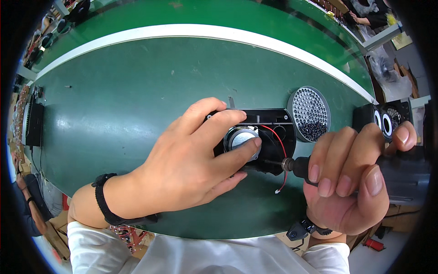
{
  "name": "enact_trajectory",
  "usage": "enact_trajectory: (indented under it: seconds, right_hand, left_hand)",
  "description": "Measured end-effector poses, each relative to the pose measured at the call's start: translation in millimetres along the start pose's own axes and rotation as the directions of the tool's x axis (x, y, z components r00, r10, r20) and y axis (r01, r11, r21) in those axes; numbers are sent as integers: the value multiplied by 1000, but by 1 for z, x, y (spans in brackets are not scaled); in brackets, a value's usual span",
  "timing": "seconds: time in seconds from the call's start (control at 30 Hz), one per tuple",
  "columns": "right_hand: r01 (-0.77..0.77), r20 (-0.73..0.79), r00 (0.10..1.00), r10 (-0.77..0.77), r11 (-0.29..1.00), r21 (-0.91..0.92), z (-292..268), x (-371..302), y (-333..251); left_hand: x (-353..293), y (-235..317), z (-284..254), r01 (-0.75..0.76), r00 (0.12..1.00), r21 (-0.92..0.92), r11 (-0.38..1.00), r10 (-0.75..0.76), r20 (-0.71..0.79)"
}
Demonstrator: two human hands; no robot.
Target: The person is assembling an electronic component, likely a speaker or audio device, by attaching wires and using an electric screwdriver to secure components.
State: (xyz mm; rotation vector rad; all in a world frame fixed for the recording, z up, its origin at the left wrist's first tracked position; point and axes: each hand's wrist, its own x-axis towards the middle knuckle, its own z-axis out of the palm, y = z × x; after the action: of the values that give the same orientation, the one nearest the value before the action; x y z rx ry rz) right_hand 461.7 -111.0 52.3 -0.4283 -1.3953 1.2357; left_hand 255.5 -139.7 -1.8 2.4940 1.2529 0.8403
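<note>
My left hand [182, 160] is spread over a black plastic housing [290, 144], pressing it to the table. Its fingers rest on the far edge, and the thumb lies on a round silver-backed speaker [238, 138] seated inside. A red wire [282, 145] runs out of the housing to a small white plug [277, 192] at the near side. My right hand [349, 182] is wrapped round a black electric screwdriver [299, 167], held almost level. Its thin bit points left into the housing, close to the speaker's near rim; whether it touches a screw cannot be made out.
A round perforated tray [309, 102] with dark screws stands just beyond the housing. Black units with white rings [387, 123] are at the right; a black box [34, 123] sits far left. A white rail [196, 31] crosses behind. Other people show at both sides.
</note>
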Motion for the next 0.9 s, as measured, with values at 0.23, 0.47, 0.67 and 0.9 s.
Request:
enact_trajectory:
  seconds: [0.23,0.47,0.67,0.9]
  right_hand:
    - [-27,35,999,28,999,-30,0,-3,12]
    - [-54,15,998,56,995,-85,2,-4,19]
    - [-35,-22,999,32,984,-175,6,-5,26]
    - [32,5,999,-32,975,-220,9,-10,30]
  left_hand:
    - [-1,-2,7,-27,1000,8,1000,27,-16]
    - [-4,-4,11,-45,998,12,999,46,-51]
    - [-4,-4,11,-29,998,4,1000,29,-53]
    - [-5,2,15,-43,995,5,999,44,-87]
